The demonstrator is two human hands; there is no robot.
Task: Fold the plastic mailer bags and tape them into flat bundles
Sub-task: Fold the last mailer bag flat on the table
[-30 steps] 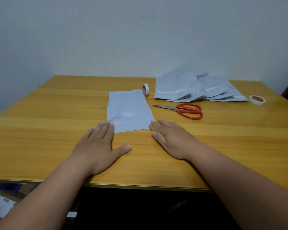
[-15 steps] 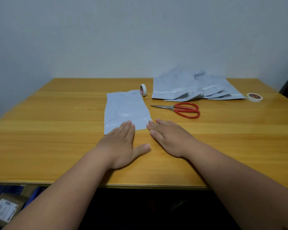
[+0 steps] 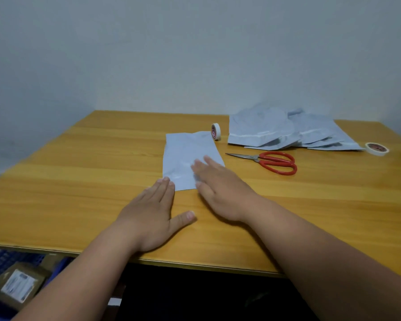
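A pale grey-blue plastic mailer bag (image 3: 190,156) lies flat and unfolded near the middle of the wooden tabletop (image 3: 79,177), its long side running away from the person. No fold or tape shows on it, so the task looks to be at its very start, with all the folding and taping left to do. Nearest the viewer, the left hand (image 3: 153,214) rests palm down on the bare wood, fingers straight and together, thumb spread out, its fingertips just meeting the bag's near left corner; it grasps nothing. Slightly further in, the right hand (image 3: 220,188) lies flat with straight fingers on the bag's near right part, slightly blurred, covering that corner and also grasping nothing. Beyond the bag on the right lie red-handled scissors (image 3: 271,162), blades pointing left towards the bag. At the bag's far right corner a small white tape roll (image 3: 215,132) stands on edge. Further right sits a loose, overlapping pile of the same grey-blue mailer bags (image 3: 283,130), none visibly folded or bundled. At its far right end a second white tape roll (image 3: 377,148) lies flat.
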